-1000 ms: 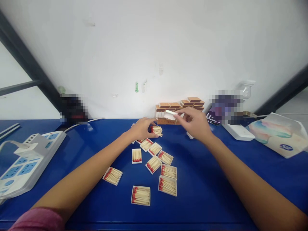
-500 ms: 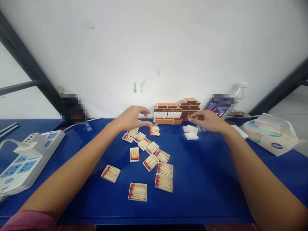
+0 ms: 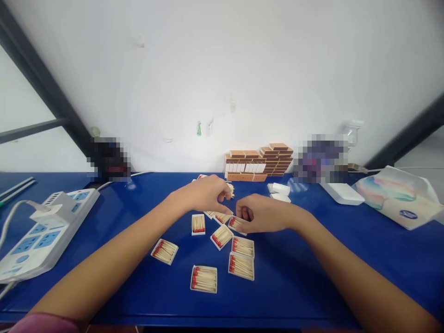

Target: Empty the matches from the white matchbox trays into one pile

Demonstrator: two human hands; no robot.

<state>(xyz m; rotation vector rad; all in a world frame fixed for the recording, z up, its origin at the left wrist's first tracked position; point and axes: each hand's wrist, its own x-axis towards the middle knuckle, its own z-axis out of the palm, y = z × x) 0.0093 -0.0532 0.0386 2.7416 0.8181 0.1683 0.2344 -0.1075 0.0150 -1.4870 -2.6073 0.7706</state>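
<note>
The right grip (image 3: 262, 213) has its thumb over a tray (image 3: 234, 230) of matches (image 3: 235, 223) on the surface (image 3: 287, 273); I can't tell if it pinches. The left grip (image 3: 208, 193) curls near that tray; I can't tell if it holds anything. The tray looks light, and its thin sides may bend. Hold two sides softly, and keep it flat so matches don't spill.

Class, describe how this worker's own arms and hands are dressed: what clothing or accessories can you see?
The left hand and right hand are bare, with no gloves or watch visible. A plain pinkish-purple sleeve shows at the left arm; no sleeve shows on the right arm.
</note>
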